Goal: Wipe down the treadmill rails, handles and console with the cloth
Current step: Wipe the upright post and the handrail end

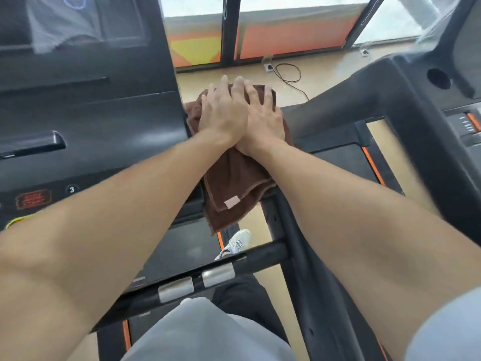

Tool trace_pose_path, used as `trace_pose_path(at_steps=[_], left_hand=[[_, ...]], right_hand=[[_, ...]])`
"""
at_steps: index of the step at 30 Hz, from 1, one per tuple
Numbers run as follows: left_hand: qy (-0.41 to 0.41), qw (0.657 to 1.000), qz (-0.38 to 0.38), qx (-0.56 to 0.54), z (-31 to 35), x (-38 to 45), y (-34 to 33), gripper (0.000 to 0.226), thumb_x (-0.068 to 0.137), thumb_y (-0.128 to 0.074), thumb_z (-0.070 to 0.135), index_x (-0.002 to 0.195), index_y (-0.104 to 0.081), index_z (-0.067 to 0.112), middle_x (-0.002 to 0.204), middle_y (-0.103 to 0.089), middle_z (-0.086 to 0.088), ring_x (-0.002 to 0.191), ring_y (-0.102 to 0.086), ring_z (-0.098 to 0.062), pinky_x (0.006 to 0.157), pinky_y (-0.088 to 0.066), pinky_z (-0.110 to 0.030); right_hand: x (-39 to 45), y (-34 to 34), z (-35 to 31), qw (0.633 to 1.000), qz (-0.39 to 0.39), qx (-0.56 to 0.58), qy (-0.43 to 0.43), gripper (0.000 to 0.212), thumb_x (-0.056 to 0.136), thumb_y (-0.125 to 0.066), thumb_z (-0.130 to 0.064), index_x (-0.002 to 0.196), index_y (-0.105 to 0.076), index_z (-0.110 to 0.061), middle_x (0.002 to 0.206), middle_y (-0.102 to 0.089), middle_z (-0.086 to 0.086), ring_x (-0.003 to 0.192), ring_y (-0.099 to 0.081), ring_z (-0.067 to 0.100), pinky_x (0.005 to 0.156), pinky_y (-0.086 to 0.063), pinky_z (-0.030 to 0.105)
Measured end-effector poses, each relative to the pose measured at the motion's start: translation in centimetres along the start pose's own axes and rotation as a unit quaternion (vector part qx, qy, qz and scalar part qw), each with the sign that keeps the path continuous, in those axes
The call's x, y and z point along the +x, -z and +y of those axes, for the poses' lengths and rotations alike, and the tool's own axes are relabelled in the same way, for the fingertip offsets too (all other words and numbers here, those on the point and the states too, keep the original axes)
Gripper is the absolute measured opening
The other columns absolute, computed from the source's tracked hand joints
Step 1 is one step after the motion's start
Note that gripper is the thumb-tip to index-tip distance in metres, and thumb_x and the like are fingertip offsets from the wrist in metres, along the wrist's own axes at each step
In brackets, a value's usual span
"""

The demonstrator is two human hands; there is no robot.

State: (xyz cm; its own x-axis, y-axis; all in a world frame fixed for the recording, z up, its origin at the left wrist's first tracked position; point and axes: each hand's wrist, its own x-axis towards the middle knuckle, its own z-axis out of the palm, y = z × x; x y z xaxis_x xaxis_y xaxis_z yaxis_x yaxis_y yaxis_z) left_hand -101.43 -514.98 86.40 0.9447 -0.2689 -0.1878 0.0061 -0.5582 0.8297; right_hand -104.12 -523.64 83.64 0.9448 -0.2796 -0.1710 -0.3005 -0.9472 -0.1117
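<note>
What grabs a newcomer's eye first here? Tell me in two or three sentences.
Dead centre, the left hand lies over the right hand, both pressing a brown cloth onto a black rail beside the console at left. The cloth's loose end hangs down, showing a pale tag. Behind, orange and yellow panels glow under the windows.

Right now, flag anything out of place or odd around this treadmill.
Nothing looks damaged or spilled. Left hand lies over right hand, both pressing the brown cloth flat. A black cable trails loose across the floor.
</note>
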Motion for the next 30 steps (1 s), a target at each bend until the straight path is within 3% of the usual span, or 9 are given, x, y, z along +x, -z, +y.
trace_pose_path(at_steps=[2,4,6,9,11,14,17,20,30], left_hand=[[0.008,1.0,0.022,0.02,0.2,2.1,-0.3,0.054,0.11,-0.018,0.045,0.153,-0.04,0.02,0.158,-0.042,-0.006,0.149,-0.029,-0.024,0.121,-0.019,-0.038],[0.028,0.996,0.074,0.035,0.2,4.0,-0.1,0.05,0.11,-0.018,0.044,0.138,-0.051,0.02,0.129,-0.06,-0.006,0.127,-0.05,-0.028,0.096,-0.034,-0.036],[0.03,0.99,0.126,0.062,-0.1,5.4,0.2,0.045,0.11,-0.019,0.041,0.129,-0.053,0.017,0.106,-0.058,-0.003,0.106,-0.055,-0.028,0.082,-0.031,-0.034],[0.004,0.976,0.135,0.168,-0.9,5.8,0.1,0.033,0.107,-0.027,0.026,0.129,-0.05,0.017,0.099,-0.057,-0.005,0.095,-0.053,-0.028,0.079,-0.035,-0.037],[-0.025,0.954,0.114,0.275,-1.3,5.0,-0.1,0.034,0.101,-0.032,0.018,0.128,-0.051,0.018,0.105,-0.066,-0.011,0.101,-0.06,-0.033,0.091,-0.038,-0.042],[-0.077,0.91,0.074,0.401,-2.4,3.4,-0.6,0.041,0.099,-0.03,0.019,0.135,-0.05,0.018,0.129,-0.065,-0.015,0.131,-0.051,-0.034,0.12,-0.019,-0.05],[-0.11,0.888,0.052,0.444,-3.6,0.7,-1.3,0.055,0.106,-0.018,0.032,0.158,-0.029,0.019,0.165,-0.03,-0.007,0.156,-0.014,-0.028,0.126,0.003,-0.051],[-0.14,0.871,0.013,0.47,-3.7,-2.8,-2.8,0.061,0.106,-0.012,0.041,0.163,-0.008,0.02,0.171,-0.002,-0.003,0.157,0.008,-0.026,0.126,0.009,-0.049],[-0.232,0.879,0.0,0.417,-5.9,-15.1,-8.1,0.061,0.107,-0.013,0.04,0.164,-0.007,0.017,0.171,-0.003,-0.003,0.158,0.002,-0.024,0.127,0.004,-0.047]], right_hand=[[1.9,0.6,0.0,1.0,0.006,-0.008,0.001,0.062,0.099,-0.046,-0.048,0.155,-0.033,-0.026,0.16,-0.033,0.005,0.15,-0.02,0.039,0.109,-0.037,0.057],[3.5,1.1,-0.1,1.0,0.014,0.0,0.001,0.042,0.101,-0.037,-0.041,0.134,-0.057,-0.025,0.137,-0.055,0.006,0.133,-0.042,0.035,0.092,-0.042,0.048],[5.0,1.6,-0.1,0.999,0.012,0.033,-0.015,0.047,0.102,-0.029,-0.043,0.122,-0.067,-0.025,0.126,-0.064,0.008,0.12,-0.054,0.034,0.082,-0.035,0.042],[6.1,1.8,0.4,0.998,0.011,0.053,-0.021,0.053,0.101,-0.027,-0.053,0.119,-0.07,-0.025,0.124,-0.068,0.01,0.115,-0.06,0.033,0.081,-0.034,0.04],[5.9,1.5,1.0,0.996,0.017,0.084,-0.009,0.051,0.1,-0.03,-0.057,0.116,-0.07,-0.029,0.124,-0.069,0.007,0.116,-0.06,0.032,0.083,-0.036,0.039],[4.3,1.0,2.5,0.986,0.022,0.168,0.012,0.046,0.102,-0.034,-0.061,0.128,-0.065,-0.039,0.141,-0.059,-0.002,0.132,-0.051,0.026,0.1,-0.04,0.04],[1.0,-0.2,3.9,0.973,0.02,0.23,0.014,0.055,0.102,-0.04,-0.059,0.154,-0.039,-0.041,0.166,-0.027,-0.007,0.15,-0.03,0.022,0.12,-0.028,0.045],[-3.4,-1.4,5.4,0.958,0.012,0.286,-0.001,0.064,0.105,-0.041,-0.053,0.163,-0.018,-0.039,0.171,-0.011,-0.005,0.155,-0.021,0.018,0.124,-0.022,0.041],[-18.3,-4.1,8.7,0.902,-0.01,0.422,-0.093,0.055,0.109,-0.037,-0.048,0.161,-0.027,-0.033,0.162,-0.039,-0.006,0.148,-0.034,0.012,0.113,-0.024,0.02]])
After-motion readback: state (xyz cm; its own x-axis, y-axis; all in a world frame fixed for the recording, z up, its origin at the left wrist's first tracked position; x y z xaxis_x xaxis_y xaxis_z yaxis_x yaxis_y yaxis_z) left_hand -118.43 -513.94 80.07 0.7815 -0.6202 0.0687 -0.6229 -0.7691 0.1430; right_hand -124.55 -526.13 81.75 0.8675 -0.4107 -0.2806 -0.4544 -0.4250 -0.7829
